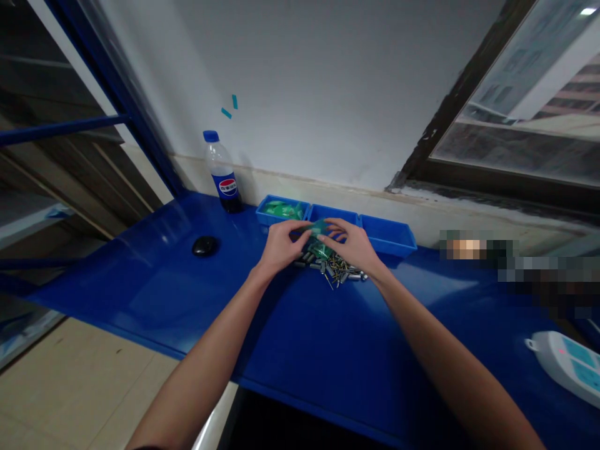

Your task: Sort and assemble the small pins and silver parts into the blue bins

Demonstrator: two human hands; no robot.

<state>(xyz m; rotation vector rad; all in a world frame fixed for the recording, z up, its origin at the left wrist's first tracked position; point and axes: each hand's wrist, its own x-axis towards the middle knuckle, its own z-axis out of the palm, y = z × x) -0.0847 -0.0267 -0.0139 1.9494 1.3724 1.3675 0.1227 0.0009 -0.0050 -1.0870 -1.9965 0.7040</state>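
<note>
Both hands are at the back of the blue table, gripping a small green see-through plastic piece (321,230), perhaps a little bag. My left hand (284,240) pinches its left side between thumb and fingers. On the other side, the fingers of my right hand (351,245) close on its right edge. A heap of small metal parts (341,270), thin pins or screws among short grey cylinders, lies just below the hands. Behind them stand a blue bin with green plastic pieces (282,210), a middle blue bin (335,214) partly hidden by my fingers, and a right blue bin (388,236).
A Pepsi bottle (224,175) stands by the wall at the left, with a black mouse-like object (204,245) in front of it. At the right edge lies a white device with teal panels (567,362). Behind it, part of the view is pixelated. A window (520,125) is at upper right.
</note>
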